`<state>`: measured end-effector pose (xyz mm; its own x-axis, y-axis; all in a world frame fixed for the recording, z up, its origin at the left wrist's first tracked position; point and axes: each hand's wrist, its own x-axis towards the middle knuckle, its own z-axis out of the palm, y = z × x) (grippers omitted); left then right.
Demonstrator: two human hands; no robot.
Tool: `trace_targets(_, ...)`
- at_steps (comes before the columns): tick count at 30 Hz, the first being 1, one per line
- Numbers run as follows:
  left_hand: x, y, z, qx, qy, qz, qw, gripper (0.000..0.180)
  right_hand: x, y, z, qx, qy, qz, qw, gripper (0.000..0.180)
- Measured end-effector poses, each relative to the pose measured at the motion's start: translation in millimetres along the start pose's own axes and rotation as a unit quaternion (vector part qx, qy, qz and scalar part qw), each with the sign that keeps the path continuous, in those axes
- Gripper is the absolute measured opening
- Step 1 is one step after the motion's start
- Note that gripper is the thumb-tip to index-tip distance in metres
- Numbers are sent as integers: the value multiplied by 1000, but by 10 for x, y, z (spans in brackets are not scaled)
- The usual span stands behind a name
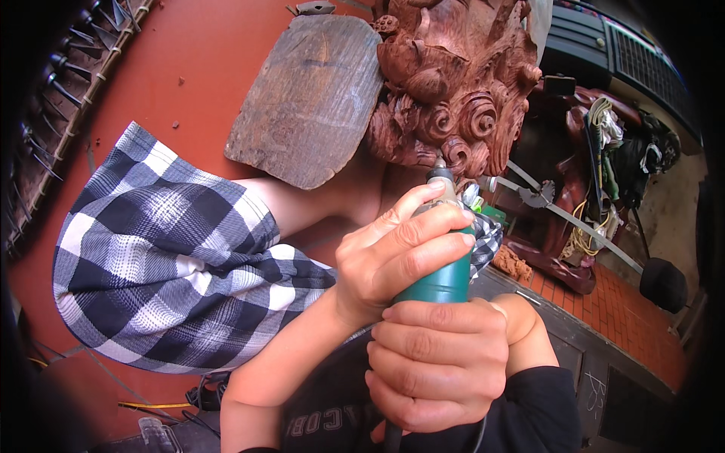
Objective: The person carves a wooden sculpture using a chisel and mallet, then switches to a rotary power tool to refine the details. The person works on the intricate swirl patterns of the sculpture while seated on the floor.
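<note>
With our left hand (393, 253) and right hand (438, 362) both clenched around the teal rotary tool (442, 272), we should keep its tip light and steady against the reddish wood carving's (453, 83) lower curls.

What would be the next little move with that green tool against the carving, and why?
Probably a slight nudge of the bit along the curl it touches. Both hands grip the green rotary tool, left hand high near its nose, right hand lower on the body. Its tip sits at a spiral curl on the lower edge of the reddish wood carving, so the work looks like fine shaping there.
</note>
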<state>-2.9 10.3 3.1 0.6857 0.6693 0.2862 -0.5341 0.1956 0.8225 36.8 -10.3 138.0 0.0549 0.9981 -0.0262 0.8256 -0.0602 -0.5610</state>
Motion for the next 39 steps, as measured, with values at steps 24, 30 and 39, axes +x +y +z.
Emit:
trace_targets(24, -1, -75, 16, -19, 14, 17, 1000, 29, -8, 31, 77, -27, 20, -13, 999, 19)
trace_targets(30, -25, -50, 26, -24, 21, 11, 999, 28, 0, 23, 67, -12, 12, -8, 1000, 15)
trace_targets(39, 52, -93, 63, -24, 30, 34, 999, 27, 12, 19, 57, -31, 18, 1, 999, 13)
